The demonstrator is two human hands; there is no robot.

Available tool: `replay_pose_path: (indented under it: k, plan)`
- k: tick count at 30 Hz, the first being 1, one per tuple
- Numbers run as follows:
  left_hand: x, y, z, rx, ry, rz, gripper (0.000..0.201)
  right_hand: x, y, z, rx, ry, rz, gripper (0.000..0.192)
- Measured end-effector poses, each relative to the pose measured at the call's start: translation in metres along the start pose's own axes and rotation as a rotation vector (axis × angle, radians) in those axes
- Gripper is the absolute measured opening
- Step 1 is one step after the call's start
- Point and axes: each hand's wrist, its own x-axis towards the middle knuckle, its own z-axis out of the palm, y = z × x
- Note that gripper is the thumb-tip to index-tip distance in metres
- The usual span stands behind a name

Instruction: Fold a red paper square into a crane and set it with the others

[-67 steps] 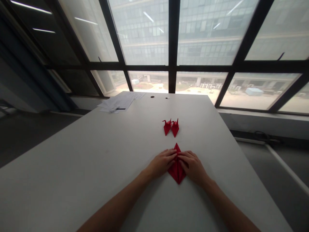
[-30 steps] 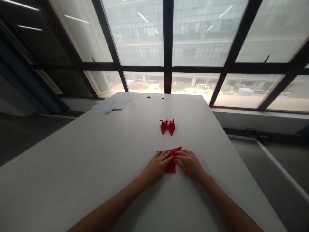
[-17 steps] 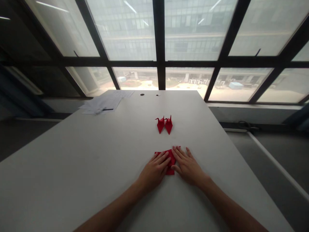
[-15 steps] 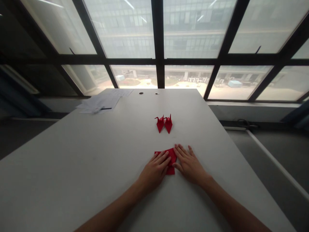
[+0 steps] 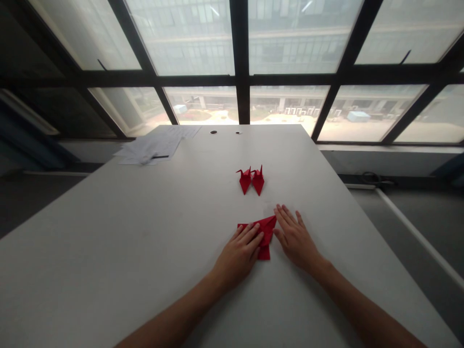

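Observation:
A folded sheet of red origami paper point(image 5: 267, 231) lies on the white table in front of me. My left hand point(image 5: 239, 251) rests flat over its left part, fingers stretched out and pressing it down, so that part is hidden. At the paper's pointed upper right corner is my right hand point(image 5: 295, 239), open, with its fingertips at or just beside the tip. Two finished red paper cranes, a left one point(image 5: 245, 182) and a right one point(image 5: 258, 182), stand side by side beyond my hands.
White paper sheets point(image 5: 155, 144) lie loosely stacked at the table's far left, with a dark pen-like strip point(image 5: 160, 156) on them. Two small round holes are near the far edge of the table point(image 5: 108, 232). Dark-framed windows point(image 5: 242, 81) rise behind it.
My right hand has slid outward to the upper right. A pointed flap of the red paper now shows between my hands. My left hand still holds the paper down; the view has shifted slightly.

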Motion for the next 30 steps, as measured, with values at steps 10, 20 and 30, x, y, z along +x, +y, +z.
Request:
replay_pose_path:
  k: [10, 20, 30]
  plan:
    - [0.001, 0.0, -0.003, -0.043, 0.047, -0.007, 0.04, -0.004, -0.01, 0.003, 0.036, -0.149, -0.173, 0.061]
    - [-0.002, -0.004, -0.008, -0.065, 0.174, -0.122, 0.046, -0.004, -0.011, 0.004, 0.029, -0.141, -0.158, 0.063]
    - [-0.029, 0.018, 0.001, 0.18, -0.086, -0.132, 0.077, -0.006, -0.011, 0.006, -0.02, -0.131, -0.054, 0.063]
